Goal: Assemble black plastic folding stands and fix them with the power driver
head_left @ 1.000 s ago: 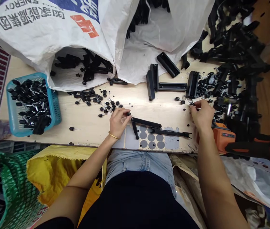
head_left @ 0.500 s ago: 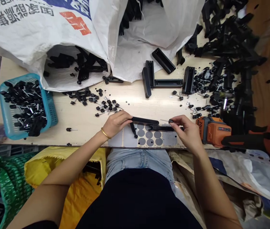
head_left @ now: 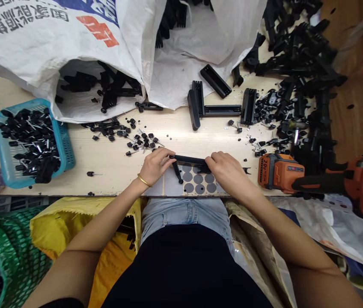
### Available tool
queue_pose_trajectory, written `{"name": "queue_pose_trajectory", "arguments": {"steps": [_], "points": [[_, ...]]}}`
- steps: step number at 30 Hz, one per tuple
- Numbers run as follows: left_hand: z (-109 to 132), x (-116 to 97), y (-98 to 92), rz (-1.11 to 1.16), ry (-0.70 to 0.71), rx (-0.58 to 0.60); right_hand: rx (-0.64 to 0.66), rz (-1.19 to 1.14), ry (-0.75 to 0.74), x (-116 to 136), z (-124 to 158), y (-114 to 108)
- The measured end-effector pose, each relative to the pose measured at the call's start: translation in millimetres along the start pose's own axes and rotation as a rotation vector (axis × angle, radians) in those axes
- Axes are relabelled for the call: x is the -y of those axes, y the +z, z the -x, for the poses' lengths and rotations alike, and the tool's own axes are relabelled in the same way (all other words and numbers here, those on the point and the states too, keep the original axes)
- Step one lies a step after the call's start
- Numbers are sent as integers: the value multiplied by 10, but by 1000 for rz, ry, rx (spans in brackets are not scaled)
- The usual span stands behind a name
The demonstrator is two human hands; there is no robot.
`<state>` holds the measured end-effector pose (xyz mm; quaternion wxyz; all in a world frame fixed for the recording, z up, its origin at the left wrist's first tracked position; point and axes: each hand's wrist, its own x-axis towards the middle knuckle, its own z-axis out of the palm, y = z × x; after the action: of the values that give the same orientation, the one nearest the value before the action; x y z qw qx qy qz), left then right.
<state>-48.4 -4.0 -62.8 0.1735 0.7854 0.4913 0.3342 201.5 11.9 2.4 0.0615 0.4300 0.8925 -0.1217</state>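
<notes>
My left hand (head_left: 156, 166), with a gold bangle at the wrist, pinches the left end of a long black plastic bar (head_left: 189, 159). The fingers of my right hand (head_left: 228, 172) are closed over the bar's other end. Whether a black-headed screw is inside those fingers is hidden. A short black arm piece (head_left: 177, 172) slants down just below my left fingertips. Beneath my right hand lies another black piece, mostly covered, its forked tip (head_left: 247, 170) poking out on the right. Grey round pads (head_left: 199, 188) are on the bench under the bar.
A blue basket (head_left: 69, 145) of black-headed screws stands left. Loose screws (head_left: 143, 141) lie behind my left hand. White sacks (head_left: 168, 85) with black parts are at the back, near black channel pieces (head_left: 222, 111). An orange power tool (head_left: 281, 171) sits right, before heaped black parts (head_left: 297, 55).
My right hand has moved left from beside the bar onto its right end. The black-headed screw it held is now out of sight. My left hand keeps its hold.
</notes>
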Motion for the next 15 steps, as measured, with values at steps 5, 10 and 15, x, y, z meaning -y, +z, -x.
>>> {"name": "queue_pose_trajectory", "arguments": {"steps": [5,10,15], "points": [[40,8,67,16,-55,57,-41,-88,141,-13,-35,281],[153,-17,135,89,-181,22,-315,-262,125,-98,181,583],[331,-269,231,25,-535,76,-355,-202,-18,-160,344,849]]}}
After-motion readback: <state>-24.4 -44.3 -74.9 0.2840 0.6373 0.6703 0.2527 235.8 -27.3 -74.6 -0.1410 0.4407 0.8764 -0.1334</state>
